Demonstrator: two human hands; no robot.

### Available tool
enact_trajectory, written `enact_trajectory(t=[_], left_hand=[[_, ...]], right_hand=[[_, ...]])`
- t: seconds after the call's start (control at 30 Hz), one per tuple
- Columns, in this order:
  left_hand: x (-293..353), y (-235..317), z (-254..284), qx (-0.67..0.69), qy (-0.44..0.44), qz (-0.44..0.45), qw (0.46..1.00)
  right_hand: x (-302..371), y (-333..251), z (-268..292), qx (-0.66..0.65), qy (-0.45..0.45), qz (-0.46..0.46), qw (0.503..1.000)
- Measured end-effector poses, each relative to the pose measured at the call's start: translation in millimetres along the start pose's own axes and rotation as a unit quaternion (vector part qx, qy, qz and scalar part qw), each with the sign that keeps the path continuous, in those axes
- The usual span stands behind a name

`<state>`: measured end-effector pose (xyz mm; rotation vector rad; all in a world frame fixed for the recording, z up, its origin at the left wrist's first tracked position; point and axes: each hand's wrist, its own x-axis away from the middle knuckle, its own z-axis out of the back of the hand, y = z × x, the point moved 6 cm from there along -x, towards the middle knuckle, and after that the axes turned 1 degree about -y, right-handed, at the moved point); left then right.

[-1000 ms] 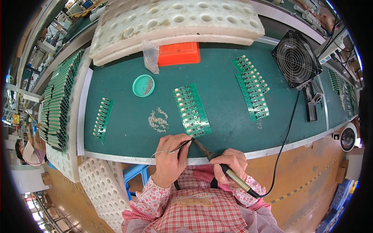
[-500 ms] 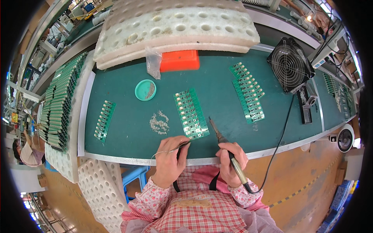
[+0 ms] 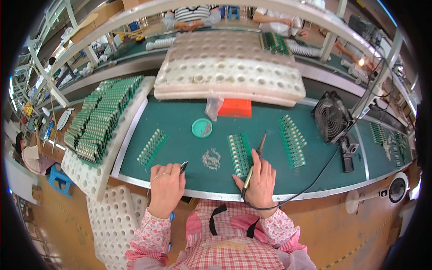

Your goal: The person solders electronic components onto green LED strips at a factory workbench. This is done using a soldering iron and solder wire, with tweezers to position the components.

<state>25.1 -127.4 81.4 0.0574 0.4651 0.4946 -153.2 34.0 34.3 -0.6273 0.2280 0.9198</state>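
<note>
My left hand (image 3: 165,189) is closed on dark tweezers (image 3: 183,167), whose tips point up and away above the mat. A thin solder wire (image 3: 161,174) curves over its fingers. My right hand (image 3: 262,182) grips a soldering iron (image 3: 261,146), tip pointing away from me. Beside its barrel lies a green circuit board strip (image 3: 240,155) with rows of small parts. The right thumb reaches to the strip's near end; whether it touches is unclear. Between the hands is a small heap of tiny loose parts (image 3: 210,159). Beyond it sits a round green dish (image 3: 194,129) holding more bits.
Other board strips lie left (image 3: 152,147) and right (image 3: 292,141). Many boards (image 3: 105,117) stand in white foam at left. A foam block (image 3: 229,74), red box (image 3: 236,108) and clear bag (image 3: 213,107) are behind. A fan (image 3: 330,117) and cord stand right. Co-workers sit across.
My head view has tilted up, showing people opposite. The left hand with the tweezers has moved left, away from the middle strip. The right hand with the iron has come beside that strip.
</note>
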Motion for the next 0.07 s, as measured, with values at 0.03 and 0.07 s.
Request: enact_trajectory(t=[0.03,0.07], left_hand=[[-6.2,-4.3,-8.5,-0.063,-0.040,-0.012,0.997],[-3.7,-19.9,-23.4,-0.084,-0.058,0.001,0.995]], right_hand=[[3.9,8.9,5.2,0.025,-0.009,-0.028,0.999],[1.9,21.0,24.8,0.054,0.019,-0.045,0.997]])
